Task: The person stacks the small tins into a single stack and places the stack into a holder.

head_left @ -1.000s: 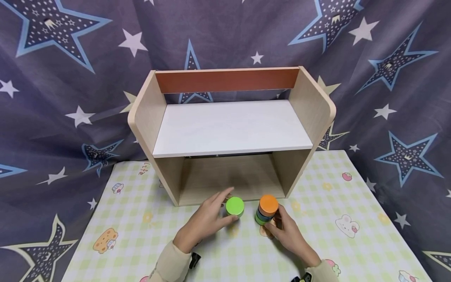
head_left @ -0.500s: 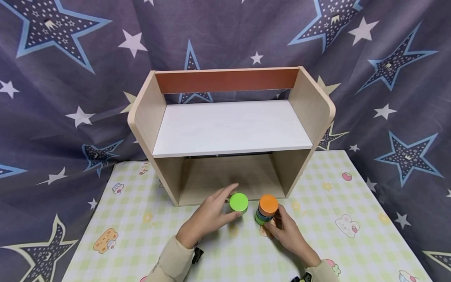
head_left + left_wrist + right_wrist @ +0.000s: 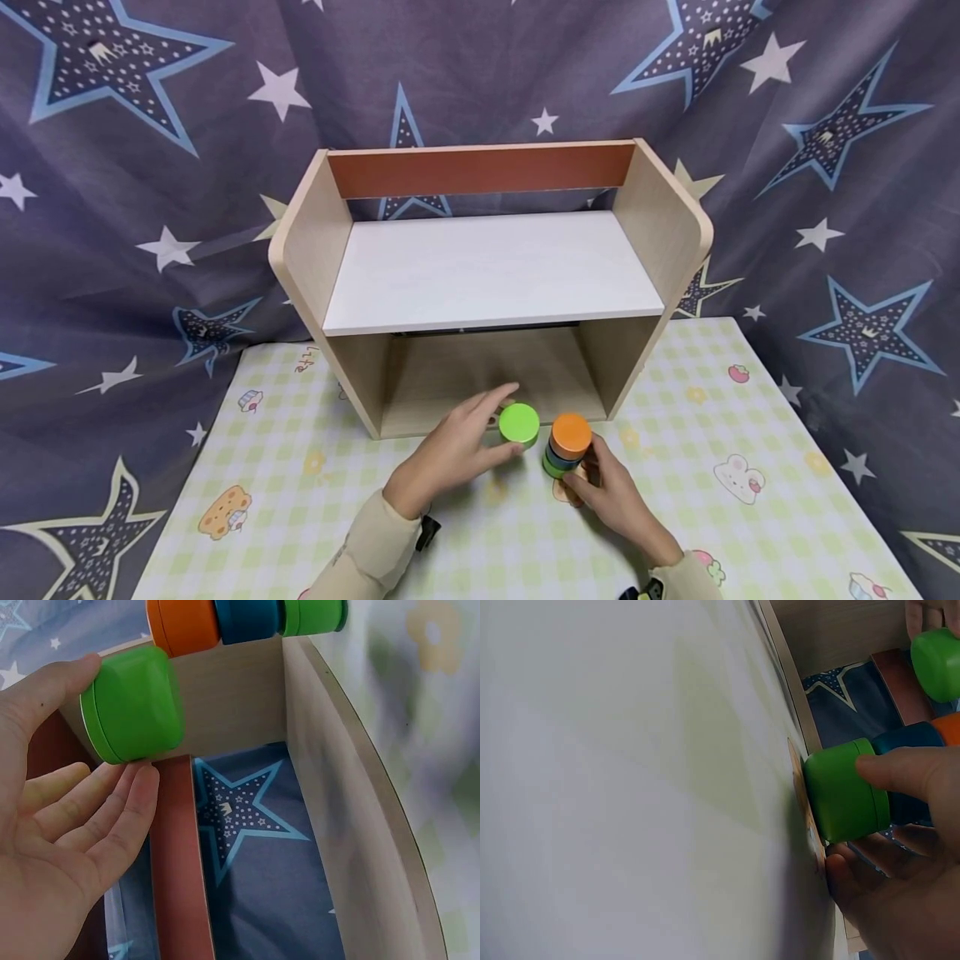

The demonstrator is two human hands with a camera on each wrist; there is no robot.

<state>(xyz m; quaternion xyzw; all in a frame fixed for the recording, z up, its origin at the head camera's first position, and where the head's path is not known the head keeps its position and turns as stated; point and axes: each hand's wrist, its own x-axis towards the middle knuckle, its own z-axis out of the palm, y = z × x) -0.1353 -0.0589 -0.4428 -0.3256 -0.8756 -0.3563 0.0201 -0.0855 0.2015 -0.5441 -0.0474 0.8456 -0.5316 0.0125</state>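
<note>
My left hand (image 3: pixel 453 454) pinches a small round green canister (image 3: pixel 519 425) between thumb and fingers, in front of the shelf. In the left wrist view this lidded canister (image 3: pixel 135 705) hangs close below a stack. The stack stands upright just to its right: an orange canister (image 3: pixel 572 435) on top, a dark blue canister (image 3: pixel 562 460) in the middle, another green canister (image 3: pixel 847 791) on the table at the bottom. My right hand (image 3: pixel 611 492) holds the stack low down, its thumb on the bottom green canister in the right wrist view. The left-hand canister is level with the stack's upper part.
A wooden shelf unit (image 3: pixel 491 321) with a white upper board (image 3: pixel 491 267) and a reddish back rail (image 3: pixel 487 171) stands right behind the hands. The table (image 3: pixel 750 533) wears a checked cloth with cartoon prints. A dark star-patterned curtain (image 3: pixel 480 67) hangs behind.
My left hand has lifted the green canister and carried it right, closer to the stack. My right hand and the stack have stayed in place.
</note>
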